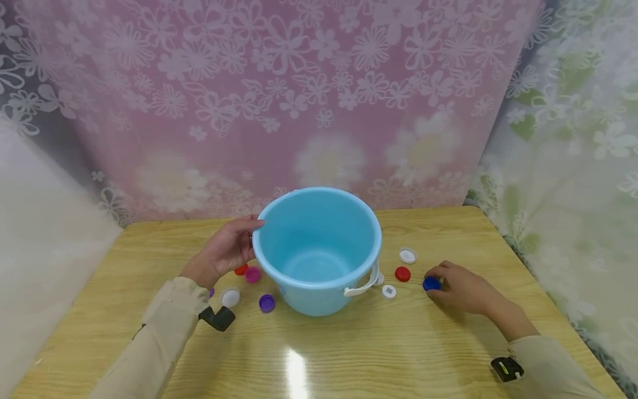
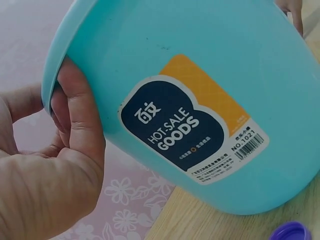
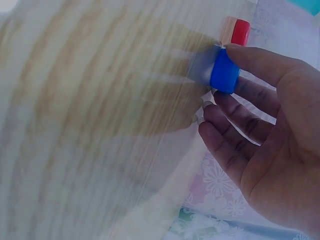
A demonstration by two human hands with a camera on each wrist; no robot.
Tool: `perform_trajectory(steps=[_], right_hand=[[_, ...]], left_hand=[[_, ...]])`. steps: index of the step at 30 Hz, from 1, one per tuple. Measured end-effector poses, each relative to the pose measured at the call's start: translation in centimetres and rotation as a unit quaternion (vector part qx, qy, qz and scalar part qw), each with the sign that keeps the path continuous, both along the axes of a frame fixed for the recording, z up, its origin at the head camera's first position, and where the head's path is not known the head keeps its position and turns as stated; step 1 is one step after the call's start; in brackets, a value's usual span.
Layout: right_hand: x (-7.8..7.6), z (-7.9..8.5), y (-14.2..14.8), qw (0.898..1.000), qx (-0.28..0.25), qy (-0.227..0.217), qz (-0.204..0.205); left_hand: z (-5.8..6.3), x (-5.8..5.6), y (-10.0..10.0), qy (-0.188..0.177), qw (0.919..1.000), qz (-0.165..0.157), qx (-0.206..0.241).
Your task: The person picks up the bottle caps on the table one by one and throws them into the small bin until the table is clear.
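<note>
A light blue plastic bucket (image 1: pixel 314 302) stands tilted on the table, its mouth facing me and its white handle (image 1: pixel 363 285) hanging at the right. My left hand (image 1: pixel 226 249) grips the bucket's rim from the left, fingers curled underneath. In the left wrist view a label (image 2: pixel 175 130) shows on the bucket's side. Over on the right, my right hand (image 1: pixel 463 288) pinches a blue bottle cap (image 1: pixel 431 284) between thumb and fingers. The right wrist view has this blue cap (image 3: pixel 224 72) at the tabletop, the other fingers loosely bent below it. Close by lies a red cap (image 1: pixel 402 274).
Several more caps lie around the bucket on the wooden table (image 1: pixel 389 354). White caps (image 1: pixel 407 255) are on its right; a purple cap (image 1: pixel 267 303), a pink cap (image 1: pixel 252 274) and a white cap (image 1: pixel 230 298) are on its left. A flowered pink curtain (image 1: pixel 299 111) hangs behind.
</note>
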State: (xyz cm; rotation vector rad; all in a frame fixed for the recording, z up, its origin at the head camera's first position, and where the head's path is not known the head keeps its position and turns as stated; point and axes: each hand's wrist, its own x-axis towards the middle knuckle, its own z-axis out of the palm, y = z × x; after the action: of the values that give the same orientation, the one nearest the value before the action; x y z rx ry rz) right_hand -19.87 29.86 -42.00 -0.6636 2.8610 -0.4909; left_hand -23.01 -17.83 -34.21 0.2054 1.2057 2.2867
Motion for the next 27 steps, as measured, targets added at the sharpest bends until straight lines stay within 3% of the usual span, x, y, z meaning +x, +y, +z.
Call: perform_trajectory(steps=[6, 11, 17, 22, 27], right_hand=[[0.2, 0.2, 0.0, 1.0, -0.002, -0.006, -0.01], [0.1, 0.1, 0.0, 1.0, -0.009, -0.017, -0.014], [0.2, 0.6, 0.2, 0.999, -0.027, -0.032, -0.02], [0.2, 1.0, 0.6, 0.998, -0.034, -0.041, -0.039], [-0.2, 2.0, 0.8, 0.998, -0.035, -0.024, -0.039]], left_hand=[[0.2, 0.1, 0.0, -0.012, 0.9996, 0.021, -0.015], [0.6, 0.2, 0.0, -0.014, 0.997, 0.041, -0.064], [1.3, 0.4, 0.0, -0.009, 0.989, 0.059, -0.136], [1.5, 0.5, 0.3, 0.018, 0.9784, 0.07, -0.194], [1.7, 0.6, 0.3, 0.031, 0.9749, 0.077, -0.206]])
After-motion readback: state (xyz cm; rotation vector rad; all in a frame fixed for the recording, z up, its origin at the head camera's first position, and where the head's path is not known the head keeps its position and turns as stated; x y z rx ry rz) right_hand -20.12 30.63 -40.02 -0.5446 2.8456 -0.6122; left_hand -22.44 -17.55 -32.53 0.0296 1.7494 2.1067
